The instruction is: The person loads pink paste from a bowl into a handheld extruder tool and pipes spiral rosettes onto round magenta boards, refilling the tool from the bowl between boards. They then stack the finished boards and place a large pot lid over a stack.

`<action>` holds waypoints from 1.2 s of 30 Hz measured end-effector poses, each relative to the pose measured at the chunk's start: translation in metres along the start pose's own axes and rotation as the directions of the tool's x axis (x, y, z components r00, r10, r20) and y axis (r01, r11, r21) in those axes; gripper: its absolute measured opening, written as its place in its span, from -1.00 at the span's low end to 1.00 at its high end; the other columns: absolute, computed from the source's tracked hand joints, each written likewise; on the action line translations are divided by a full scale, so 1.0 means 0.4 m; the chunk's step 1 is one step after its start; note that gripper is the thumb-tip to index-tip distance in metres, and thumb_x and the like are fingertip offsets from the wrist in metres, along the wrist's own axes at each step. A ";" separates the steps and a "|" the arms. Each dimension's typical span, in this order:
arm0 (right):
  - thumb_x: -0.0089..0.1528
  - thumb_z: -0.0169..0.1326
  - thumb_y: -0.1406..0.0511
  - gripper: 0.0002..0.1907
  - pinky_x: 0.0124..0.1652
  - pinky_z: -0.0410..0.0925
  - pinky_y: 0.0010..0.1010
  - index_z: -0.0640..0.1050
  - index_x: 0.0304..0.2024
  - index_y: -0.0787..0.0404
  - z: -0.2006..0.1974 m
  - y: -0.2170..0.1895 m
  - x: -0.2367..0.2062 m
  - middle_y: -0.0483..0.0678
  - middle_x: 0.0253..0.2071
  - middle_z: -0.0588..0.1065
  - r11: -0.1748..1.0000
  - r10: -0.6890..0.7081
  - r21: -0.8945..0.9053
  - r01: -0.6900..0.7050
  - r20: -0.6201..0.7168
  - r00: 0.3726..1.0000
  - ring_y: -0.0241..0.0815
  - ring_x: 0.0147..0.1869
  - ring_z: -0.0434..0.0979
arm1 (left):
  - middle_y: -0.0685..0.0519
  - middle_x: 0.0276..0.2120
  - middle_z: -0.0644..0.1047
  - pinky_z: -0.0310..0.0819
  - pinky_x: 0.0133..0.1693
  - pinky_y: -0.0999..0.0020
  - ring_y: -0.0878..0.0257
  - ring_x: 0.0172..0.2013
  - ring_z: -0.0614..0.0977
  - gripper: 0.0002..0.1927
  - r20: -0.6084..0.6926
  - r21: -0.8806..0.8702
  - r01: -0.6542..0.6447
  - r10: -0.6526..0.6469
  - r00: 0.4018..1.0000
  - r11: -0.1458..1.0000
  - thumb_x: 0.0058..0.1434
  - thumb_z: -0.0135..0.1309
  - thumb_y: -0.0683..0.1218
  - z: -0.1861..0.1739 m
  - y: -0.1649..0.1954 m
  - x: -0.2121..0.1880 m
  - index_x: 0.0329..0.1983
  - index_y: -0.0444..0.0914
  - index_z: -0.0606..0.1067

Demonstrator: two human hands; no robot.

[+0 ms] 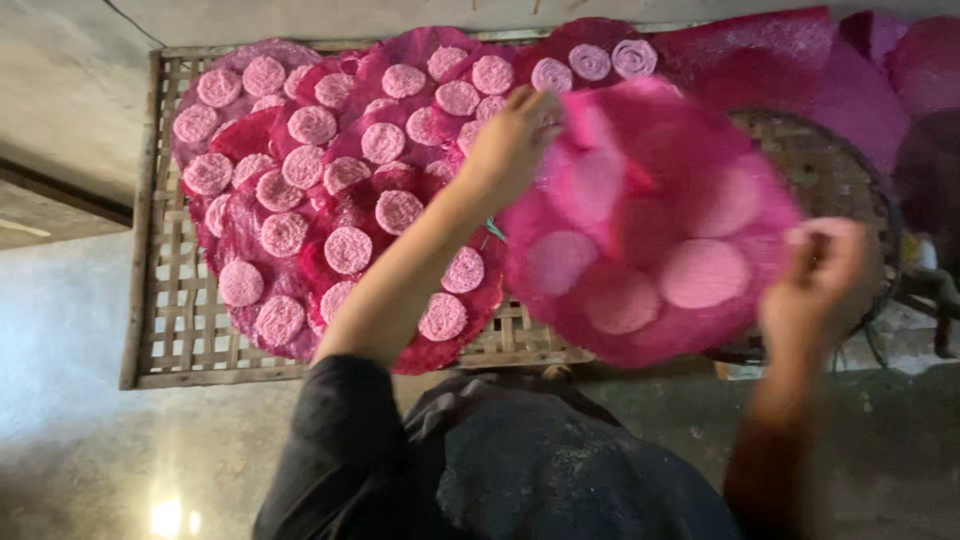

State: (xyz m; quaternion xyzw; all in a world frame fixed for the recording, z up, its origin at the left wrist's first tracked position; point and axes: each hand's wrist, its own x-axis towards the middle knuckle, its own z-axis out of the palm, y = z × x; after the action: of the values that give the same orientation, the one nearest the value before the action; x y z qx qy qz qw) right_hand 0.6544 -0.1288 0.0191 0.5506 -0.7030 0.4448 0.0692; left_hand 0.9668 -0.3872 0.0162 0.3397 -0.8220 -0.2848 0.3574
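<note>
My left hand (510, 140) grips the far left edge of a round pink mesh sheet (640, 130). My right hand (825, 270) pinches its right edge. The sheet hangs between both hands, blurred, and carries several pale pink flat discs (705, 272). It is held above the right end of a bamboo lattice tray (170, 300) and partly over a round woven basket (845, 175). On the tray lie other overlapping pink mesh sheets (300, 190), each covered with several round pale pink discs.
More pink sheets (790, 60) are heaped at the far right behind the basket. The tray rests on a grey concrete floor (70, 400). My dark clothing (520, 470) fills the lower middle of the view.
</note>
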 end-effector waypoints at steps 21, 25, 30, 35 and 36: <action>0.36 0.28 0.19 -0.57 -0.06 0.39 -0.03 0.47 0.09 0.35 -0.170 0.209 -0.108 0.21 -0.12 0.50 0.828 0.314 -0.413 -0.379 -0.217 0.924 0.23 -0.06 0.53 | -0.18 -0.15 0.56 0.49 -0.11 0.17 0.01 -0.15 0.62 -0.58 0.045 -0.280 -0.038 0.052 0.998 0.959 0.34 0.14 -0.08 0.347 0.113 -0.218 0.20 -0.36 0.44; 0.31 0.17 0.15 -0.59 -0.10 0.40 -0.16 0.47 0.01 0.34 -0.167 0.241 -0.052 -0.03 -0.18 0.54 0.860 0.510 0.060 -0.507 -0.078 0.857 -0.05 -0.12 0.54 | -0.16 -0.15 0.59 0.50 -0.10 0.20 0.08 -0.15 0.64 -0.50 0.067 -0.367 0.124 -0.107 0.992 0.922 0.31 0.13 -0.04 0.404 0.157 -0.188 0.25 -0.35 0.36; 0.39 0.18 0.13 -0.76 -0.43 0.13 -0.51 0.48 -0.10 0.11 -0.217 0.301 -0.034 -0.22 -0.36 0.31 0.436 0.675 0.703 -0.562 0.158 0.720 -0.37 -0.33 0.26 | -0.09 -0.16 0.58 0.51 -0.12 0.28 0.21 -0.21 0.58 -0.51 -0.019 -0.451 0.185 -0.216 0.976 0.873 0.33 0.10 -0.09 0.467 0.210 -0.179 0.28 -0.35 0.36; 0.33 0.11 0.09 -0.85 -0.57 0.08 -0.57 0.50 -0.14 -0.07 -0.366 0.446 0.051 -0.32 -0.34 0.42 0.384 0.850 0.693 -0.610 -0.008 0.527 -0.47 -0.41 0.34 | -0.05 0.02 0.50 0.40 0.04 0.31 0.23 -0.01 0.48 -0.45 0.028 -0.547 0.024 -0.011 1.000 0.837 0.42 0.06 -0.18 0.567 0.300 0.000 0.45 -0.35 0.28; 0.35 0.07 0.11 -0.83 -0.60 0.11 -0.51 0.51 -0.13 0.01 -0.396 0.484 0.067 -0.25 -0.30 0.47 0.306 0.805 0.813 -0.495 0.057 0.591 -0.37 -0.42 0.41 | -0.07 0.27 0.45 0.32 0.23 0.28 0.20 0.26 0.44 -0.48 -0.037 -0.619 -0.145 0.156 0.987 0.772 0.49 0.08 -0.22 0.586 0.322 0.035 0.46 -0.40 0.26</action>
State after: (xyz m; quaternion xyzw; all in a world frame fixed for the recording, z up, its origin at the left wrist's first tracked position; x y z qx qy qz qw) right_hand 0.4200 -0.0369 0.0226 0.0900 -0.5810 0.7753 -0.2309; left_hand 0.7310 -0.2668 -0.0231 0.1343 -0.7106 -0.5120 0.4636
